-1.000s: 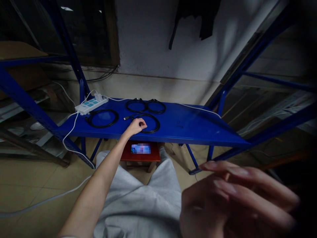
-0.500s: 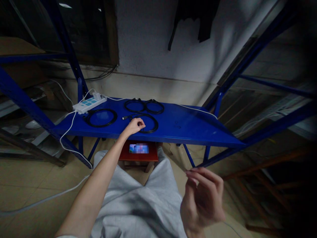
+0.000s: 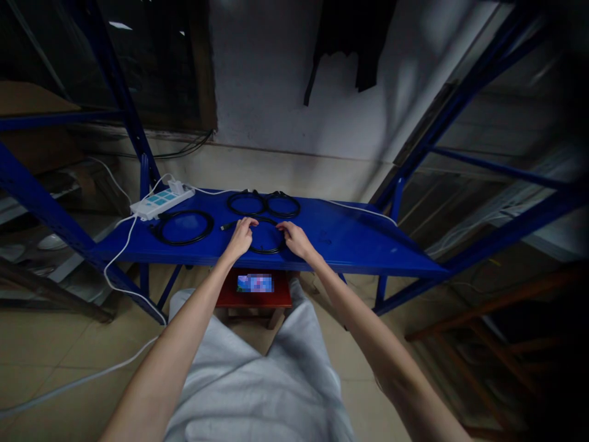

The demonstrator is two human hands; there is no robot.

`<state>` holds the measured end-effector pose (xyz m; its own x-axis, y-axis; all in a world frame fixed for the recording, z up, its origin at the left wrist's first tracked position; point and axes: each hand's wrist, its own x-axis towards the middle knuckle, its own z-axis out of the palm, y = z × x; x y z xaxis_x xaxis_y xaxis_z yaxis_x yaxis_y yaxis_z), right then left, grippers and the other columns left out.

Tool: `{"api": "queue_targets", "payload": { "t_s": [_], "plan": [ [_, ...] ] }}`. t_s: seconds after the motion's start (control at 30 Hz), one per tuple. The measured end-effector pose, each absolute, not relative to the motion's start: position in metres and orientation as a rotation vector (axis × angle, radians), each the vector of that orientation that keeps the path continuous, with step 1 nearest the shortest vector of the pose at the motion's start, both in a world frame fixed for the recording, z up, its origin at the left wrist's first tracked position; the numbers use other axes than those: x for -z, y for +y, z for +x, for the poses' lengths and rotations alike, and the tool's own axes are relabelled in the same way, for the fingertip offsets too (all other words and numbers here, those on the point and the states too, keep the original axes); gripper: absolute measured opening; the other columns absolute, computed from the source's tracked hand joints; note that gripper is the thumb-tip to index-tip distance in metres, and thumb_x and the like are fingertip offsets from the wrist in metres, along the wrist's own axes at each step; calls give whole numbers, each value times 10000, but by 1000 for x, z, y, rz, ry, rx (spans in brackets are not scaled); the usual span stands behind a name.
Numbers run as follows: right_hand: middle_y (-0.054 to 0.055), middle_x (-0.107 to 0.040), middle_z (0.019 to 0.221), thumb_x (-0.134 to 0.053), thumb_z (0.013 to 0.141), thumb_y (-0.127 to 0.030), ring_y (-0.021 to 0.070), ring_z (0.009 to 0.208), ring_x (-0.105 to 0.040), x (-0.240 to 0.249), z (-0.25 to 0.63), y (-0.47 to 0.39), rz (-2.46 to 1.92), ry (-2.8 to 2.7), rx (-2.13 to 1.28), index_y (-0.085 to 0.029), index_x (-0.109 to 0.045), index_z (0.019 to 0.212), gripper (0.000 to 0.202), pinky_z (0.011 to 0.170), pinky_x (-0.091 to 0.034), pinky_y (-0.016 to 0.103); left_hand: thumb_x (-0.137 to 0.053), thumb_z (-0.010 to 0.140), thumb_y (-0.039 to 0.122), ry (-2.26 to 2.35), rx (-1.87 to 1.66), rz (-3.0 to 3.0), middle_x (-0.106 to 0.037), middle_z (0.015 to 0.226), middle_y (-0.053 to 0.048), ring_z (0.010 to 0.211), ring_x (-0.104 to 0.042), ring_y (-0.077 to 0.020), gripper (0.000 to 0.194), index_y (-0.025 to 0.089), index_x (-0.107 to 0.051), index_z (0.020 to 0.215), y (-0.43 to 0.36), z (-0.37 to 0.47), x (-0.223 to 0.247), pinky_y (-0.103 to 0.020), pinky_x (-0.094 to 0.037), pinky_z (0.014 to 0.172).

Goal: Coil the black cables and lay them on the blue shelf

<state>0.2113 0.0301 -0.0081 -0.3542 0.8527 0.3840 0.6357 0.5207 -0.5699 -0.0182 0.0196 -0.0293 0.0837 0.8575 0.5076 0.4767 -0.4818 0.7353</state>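
Observation:
A coiled black cable [image 3: 267, 250] lies near the front edge of the blue shelf [image 3: 350, 248], its flat plug [image 3: 226, 227] sticking out to the left. On the coil's left side, my left hand [image 3: 240, 238] is closed with fingers curled over the cable. My right hand [image 3: 297, 238] pinches the opposite side of the same coil, thumb and fingertips together. Behind them sit two smaller black coils side by side, a left one [image 3: 246, 202] and a right one [image 3: 283, 205]. Another black cable coil [image 3: 184, 228] rests to the left.
A white power strip [image 3: 163, 202] with a plug in it stands at the shelf's left end, its white cord [image 3: 120, 248] hanging down to the floor. Blue posts frame both sides. Below the shelf, a phone [image 3: 255, 283] lies on a red-brown stool [image 3: 230, 299].
My right hand has come forward and left from above my lap to the coil's right side. My left hand stays at the coil. The view has shifted slightly.

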Motion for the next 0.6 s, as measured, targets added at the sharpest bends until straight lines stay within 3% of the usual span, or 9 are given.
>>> {"api": "queue_targets", "payload": {
  "t_s": [0.1,0.2,0.33,0.43,0.6],
  "plan": [
    [141,-564,1456,-393,645,-12,192,1333,-558,23,210,40,-1035,-2008,-539,-143,-530,1390,769,1146,-445,421,-378,691,-27,1185,-1312,1923,-682,1059,-66,1066,-623,-207,494,194,-638,1048,20,-16,29,-405,-465,1058],
    [135,-369,1622,-406,591,-50,203,1473,-419,33,215,44,-946,-1871,-632,-176,-401,1489,906,1194,-388,467,-410,738,11,1107,-1207,2016,-678,1058,-60,1068,-625,-210,395,199,-641,997,14,-13,24,-400,-468,1055],
    [179,-413,1561,-411,561,-98,237,1375,-533,41,225,53,-1034,-1543,-773,-196,-369,1430,876,1128,-451,517,-529,927,240,1142,-957,2347,-634,1074,-77,1080,-590,-243,100,214,-625,938,-2,-20,16,-409,-456,1031],
    [170,-486,1451,-418,555,-112,240,1280,-587,46,228,61,-1081,-1460,-803,-210,-388,1360,812,1101,-471,522,-492,1005,429,1142,-737,2552,-599,1138,-94,1063,-582,-241,240,209,-585,1024,-15,-35,12,-387,-462,974],
    [132,-510,1327,-457,593,-119,238,1134,-612,51,228,66,-1123,-1488,-752,-237,-407,1315,734,1043,-513,506,-426,1035,504,1135,-428,2863,-578,1219,-133,1046,-589,-242,361,174,-558,1093,-30,-53,2,-358,-460,903]
  ]
}}
